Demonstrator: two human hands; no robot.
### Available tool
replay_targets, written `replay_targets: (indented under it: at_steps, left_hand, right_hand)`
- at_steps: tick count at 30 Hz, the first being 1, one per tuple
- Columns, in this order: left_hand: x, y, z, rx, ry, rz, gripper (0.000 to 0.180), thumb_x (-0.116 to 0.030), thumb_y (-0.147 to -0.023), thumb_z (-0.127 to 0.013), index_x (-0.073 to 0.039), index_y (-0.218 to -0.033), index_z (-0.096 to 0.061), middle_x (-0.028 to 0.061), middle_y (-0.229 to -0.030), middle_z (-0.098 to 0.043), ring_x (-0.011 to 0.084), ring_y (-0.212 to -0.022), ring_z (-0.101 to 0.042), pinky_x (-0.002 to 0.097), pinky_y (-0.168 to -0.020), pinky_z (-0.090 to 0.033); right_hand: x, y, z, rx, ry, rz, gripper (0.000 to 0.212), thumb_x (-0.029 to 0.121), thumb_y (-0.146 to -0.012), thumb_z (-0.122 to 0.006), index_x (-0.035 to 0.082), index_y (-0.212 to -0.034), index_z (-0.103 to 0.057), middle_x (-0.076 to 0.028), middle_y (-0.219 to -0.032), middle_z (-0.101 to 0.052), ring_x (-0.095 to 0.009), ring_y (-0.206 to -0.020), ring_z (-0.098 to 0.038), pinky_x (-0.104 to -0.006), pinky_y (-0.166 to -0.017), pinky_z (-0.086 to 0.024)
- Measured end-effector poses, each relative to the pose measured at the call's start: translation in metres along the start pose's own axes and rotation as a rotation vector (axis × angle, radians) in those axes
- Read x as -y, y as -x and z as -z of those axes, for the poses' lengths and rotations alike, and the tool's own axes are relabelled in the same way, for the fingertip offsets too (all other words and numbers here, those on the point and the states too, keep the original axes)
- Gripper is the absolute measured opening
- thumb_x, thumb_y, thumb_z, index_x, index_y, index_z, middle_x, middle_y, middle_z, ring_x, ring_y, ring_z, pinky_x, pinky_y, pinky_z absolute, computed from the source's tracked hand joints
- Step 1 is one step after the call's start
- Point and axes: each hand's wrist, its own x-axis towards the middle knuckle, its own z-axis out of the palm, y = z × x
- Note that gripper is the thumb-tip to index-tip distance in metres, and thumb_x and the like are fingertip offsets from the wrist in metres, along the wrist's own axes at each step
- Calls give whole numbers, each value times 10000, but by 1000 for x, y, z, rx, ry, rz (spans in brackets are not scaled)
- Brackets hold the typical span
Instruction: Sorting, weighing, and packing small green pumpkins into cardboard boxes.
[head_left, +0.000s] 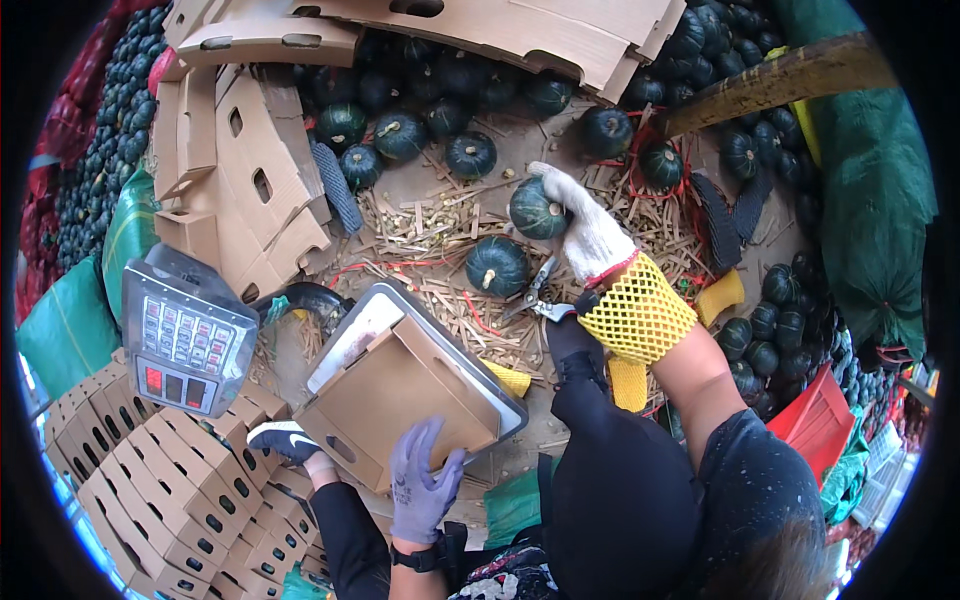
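Note:
My right hand (598, 228), in a white knit glove with yellow foam netting around the wrist, grips a small dark green pumpkin (536, 208) above the litter-covered floor. Just below it, another dark green pumpkin (497, 266) rests with its cut stem up. A pair of pruning shears (535, 288) lies beside that pumpkin, close to my wrist; what supports them is unclear. My left hand (425, 482), in a lavender-grey glove, lies over the near edge of a shallow cardboard box (385, 400), fingers apart. The box sits tilted on the scale platform (345, 335).
A scale display with keypad (190, 340) stands at left. Stacked folded cartons (180, 490) fill the lower left. More cartons (250, 170) and several pumpkins (400, 135) lie beyond. A wooden beam (780, 85) juts in at upper right, near green sacks (875, 210). A red crate (815, 425) is at right.

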Motion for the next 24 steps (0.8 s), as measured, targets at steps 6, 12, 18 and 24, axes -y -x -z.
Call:
replay_targets:
  at_steps: [6,12,18,24]
  left_hand:
    - [-26,-30,-14,-8,1156,161,587,-366,-986,-655,-103,-1482,-482,181,-1416,-555,374,-1287,-559,464,-1085,-459]
    - [-31,-37,-11,-4,2023,100,678,-530,-1033,-527,-184,-1574,-307,185,-1468,-523,433,-1271,-585,439,-823,-628]
    - [6,-67,-18,-415,1176,324,572,-359,-1047,-537,-140,-1549,-370,158,-1471,-478,318,-1357,-499,471,-1069,-456]
    - [40,-111,-46,-549,21,47,706,-296,-1009,-593,-44,-1593,-285,231,-1601,-291,373,-1508,-246,457,-1245,-173]
  right_hand:
    - [-19,21,-26,202,-87,-277,379,364,-1036,-560,26,-1187,-637,-155,-1087,-709,-299,-985,-705,-426,-843,-588]
    - [-23,13,-108,862,1266,223,320,267,-959,-652,50,-1192,-688,-171,-1234,-652,-298,-1184,-625,-422,-1040,-497]
    - [-50,-160,-129,106,1900,875,354,300,-898,-629,204,-1234,-685,-148,-1202,-624,-339,-1132,-618,-457,-913,-515]
    - [-63,-185,-152,163,2331,604,389,337,-935,-635,284,-1321,-640,-146,-1152,-623,-300,-1115,-620,-421,-920,-504]
